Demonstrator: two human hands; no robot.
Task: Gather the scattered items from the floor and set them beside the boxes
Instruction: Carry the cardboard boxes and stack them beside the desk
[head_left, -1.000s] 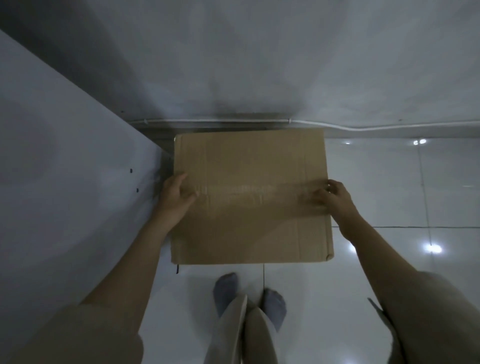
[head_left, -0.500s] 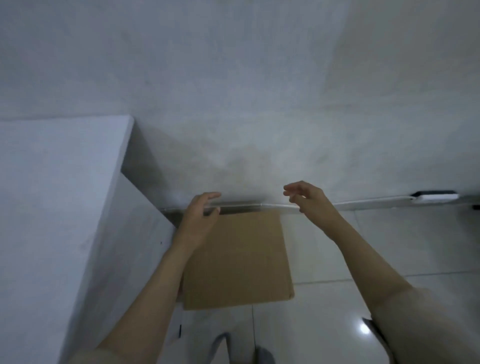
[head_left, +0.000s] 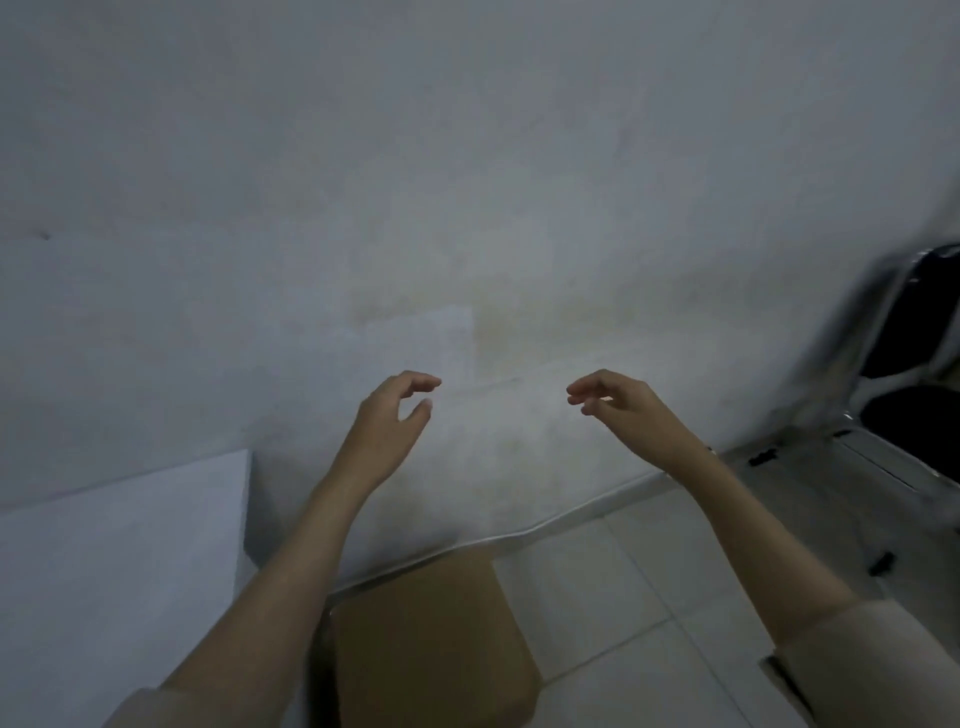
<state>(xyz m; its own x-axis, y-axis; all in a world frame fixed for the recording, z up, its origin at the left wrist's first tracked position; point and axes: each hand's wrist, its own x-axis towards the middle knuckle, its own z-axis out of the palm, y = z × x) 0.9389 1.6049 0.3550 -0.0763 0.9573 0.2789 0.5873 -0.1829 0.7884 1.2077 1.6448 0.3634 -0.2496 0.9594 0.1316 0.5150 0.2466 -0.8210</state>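
Observation:
A brown cardboard box lies flat on the tiled floor against the wall, low in the view. My left hand is raised in front of the wall, well above the box, fingers loosely curled and holding nothing. My right hand hangs at the same height to the right, also loosely curled and empty. Neither hand touches the box.
A white cabinet stands at the left, next to the box. A black chair with a metal frame is at the right edge. A white cable runs along the wall's base. Small dark items lie on the tiles at right.
Both hands let go of the box's sides and rose away from it. The view tilted up and swung right, bringing the chair into sight.

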